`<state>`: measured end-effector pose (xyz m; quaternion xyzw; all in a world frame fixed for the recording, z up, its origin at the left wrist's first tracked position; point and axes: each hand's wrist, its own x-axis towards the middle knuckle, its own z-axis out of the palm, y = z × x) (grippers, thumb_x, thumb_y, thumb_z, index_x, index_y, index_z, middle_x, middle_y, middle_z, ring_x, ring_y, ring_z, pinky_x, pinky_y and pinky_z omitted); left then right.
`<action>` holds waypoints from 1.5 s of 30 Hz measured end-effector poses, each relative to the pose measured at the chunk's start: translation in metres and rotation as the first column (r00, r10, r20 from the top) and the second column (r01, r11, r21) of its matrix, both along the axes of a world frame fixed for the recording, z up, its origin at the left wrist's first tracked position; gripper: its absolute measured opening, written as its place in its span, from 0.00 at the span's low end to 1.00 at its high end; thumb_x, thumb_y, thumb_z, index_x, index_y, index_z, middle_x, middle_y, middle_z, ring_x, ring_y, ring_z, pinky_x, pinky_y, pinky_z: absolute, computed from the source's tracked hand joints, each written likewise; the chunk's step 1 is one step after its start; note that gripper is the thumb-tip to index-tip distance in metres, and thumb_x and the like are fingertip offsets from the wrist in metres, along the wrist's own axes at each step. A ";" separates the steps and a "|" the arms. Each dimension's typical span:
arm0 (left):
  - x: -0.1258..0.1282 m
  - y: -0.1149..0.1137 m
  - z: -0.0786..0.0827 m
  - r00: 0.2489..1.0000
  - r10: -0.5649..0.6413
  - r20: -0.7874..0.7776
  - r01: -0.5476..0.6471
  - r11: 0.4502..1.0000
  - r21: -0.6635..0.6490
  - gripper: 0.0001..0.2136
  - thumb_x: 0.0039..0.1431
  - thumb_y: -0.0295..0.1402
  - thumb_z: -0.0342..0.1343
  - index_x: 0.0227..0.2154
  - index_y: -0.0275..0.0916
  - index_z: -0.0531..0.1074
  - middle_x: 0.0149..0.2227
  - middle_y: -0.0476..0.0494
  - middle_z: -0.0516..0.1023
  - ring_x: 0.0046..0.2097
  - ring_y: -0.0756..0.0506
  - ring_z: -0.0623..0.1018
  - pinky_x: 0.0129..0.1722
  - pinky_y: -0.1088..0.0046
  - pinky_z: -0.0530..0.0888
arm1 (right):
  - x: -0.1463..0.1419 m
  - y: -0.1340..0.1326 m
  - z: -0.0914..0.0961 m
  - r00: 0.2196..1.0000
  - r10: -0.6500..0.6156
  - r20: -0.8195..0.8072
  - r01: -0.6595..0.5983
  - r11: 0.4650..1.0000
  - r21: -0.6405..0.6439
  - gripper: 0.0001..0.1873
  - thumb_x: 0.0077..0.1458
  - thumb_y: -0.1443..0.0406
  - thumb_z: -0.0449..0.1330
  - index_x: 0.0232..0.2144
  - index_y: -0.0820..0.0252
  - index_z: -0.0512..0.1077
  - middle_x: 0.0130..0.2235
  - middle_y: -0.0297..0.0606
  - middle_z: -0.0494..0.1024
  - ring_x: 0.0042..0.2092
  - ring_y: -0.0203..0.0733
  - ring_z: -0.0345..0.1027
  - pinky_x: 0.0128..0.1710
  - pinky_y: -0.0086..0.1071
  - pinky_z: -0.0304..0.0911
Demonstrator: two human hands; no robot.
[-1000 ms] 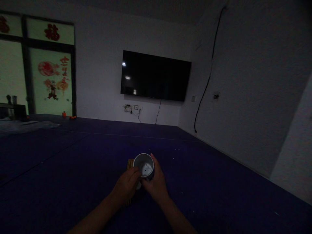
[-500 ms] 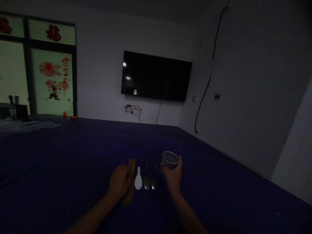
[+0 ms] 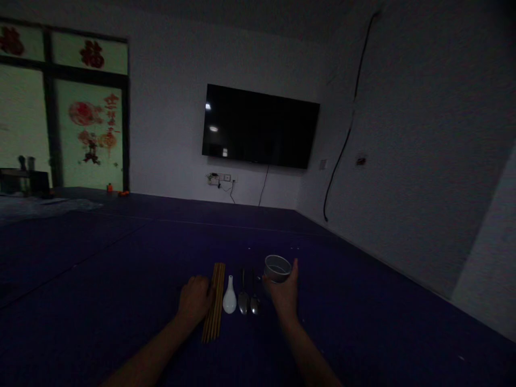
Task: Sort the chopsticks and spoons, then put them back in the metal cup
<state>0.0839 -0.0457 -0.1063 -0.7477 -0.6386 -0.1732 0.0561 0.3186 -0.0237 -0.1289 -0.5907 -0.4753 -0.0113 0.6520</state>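
My right hand (image 3: pixel 282 294) is curved around a small grey metal bowl (image 3: pixel 277 270), thumb at its near left side and a finger up along its right. The bowl stands upright, mouth up. Loosely curled, my left hand (image 3: pixel 195 298) rests against the left side of a bundle of wooden chopsticks (image 3: pixel 216 306); its fingertips are partly hidden and nothing shows in it. Between the hands, in a row right of the chopsticks, lie a white soup spoon (image 3: pixel 229 301) and two metal spoons, one (image 3: pixel 243 303) beside the other (image 3: pixel 254 305).
A dark blue covered surface (image 3: pixel 161 258) stretches to the walls. Clear plastic sheeting (image 3: pixel 44 207) and a dark box (image 3: pixel 24 181) are at the far left, with small orange items (image 3: pixel 116 191) near the glass door. A television (image 3: pixel 260 129) hangs on the far wall.
My right hand and the bowl have moved slightly left and down. My left hand has drawn left, off the top of the chopsticks. The chopsticks and spoons lie as before.
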 end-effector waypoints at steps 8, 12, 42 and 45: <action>-0.001 0.003 -0.002 1.000 -0.005 -0.014 0.004 1.000 -0.016 0.16 0.62 0.36 0.42 0.30 0.35 0.73 0.35 0.38 0.76 0.39 0.42 0.75 0.39 0.67 0.68 | -0.004 -0.004 0.004 1.000 0.028 -0.001 -0.028 1.000 -0.015 0.57 0.41 0.54 0.65 0.64 0.63 0.37 0.60 0.54 0.58 0.59 0.54 0.56 0.55 0.44 0.55; -0.001 0.004 -0.004 1.000 -0.003 -0.016 0.003 1.000 -0.017 0.16 0.62 0.37 0.42 0.31 0.35 0.73 0.35 0.38 0.77 0.40 0.42 0.75 0.40 0.67 0.68 | -0.010 -0.016 0.020 0.985 -0.106 0.140 0.096 0.992 0.076 0.54 0.44 0.52 0.63 0.64 0.64 0.40 0.62 0.55 0.53 0.62 0.57 0.48 0.57 0.50 0.50; -0.003 0.005 0.004 0.998 0.020 -0.063 -0.024 0.997 -0.067 0.17 0.60 0.36 0.41 0.35 0.36 0.76 0.40 0.34 0.78 0.46 0.37 0.74 0.44 0.60 0.67 | -0.066 -0.048 0.017 0.519 0.553 0.652 -0.428 0.828 -0.361 0.10 0.56 0.68 0.54 0.38 0.54 0.74 0.37 0.35 0.78 0.41 0.40 0.70 0.42 0.32 0.63; -0.004 0.005 0.005 0.997 0.029 -0.066 -0.034 0.996 -0.078 0.18 0.61 0.37 0.41 0.35 0.35 0.76 0.39 0.34 0.78 0.46 0.38 0.75 0.44 0.60 0.67 | -0.065 -0.048 0.016 0.522 0.542 0.658 -0.431 0.834 -0.344 0.10 0.55 0.68 0.55 0.38 0.54 0.74 0.37 0.35 0.78 0.41 0.39 0.70 0.42 0.31 0.63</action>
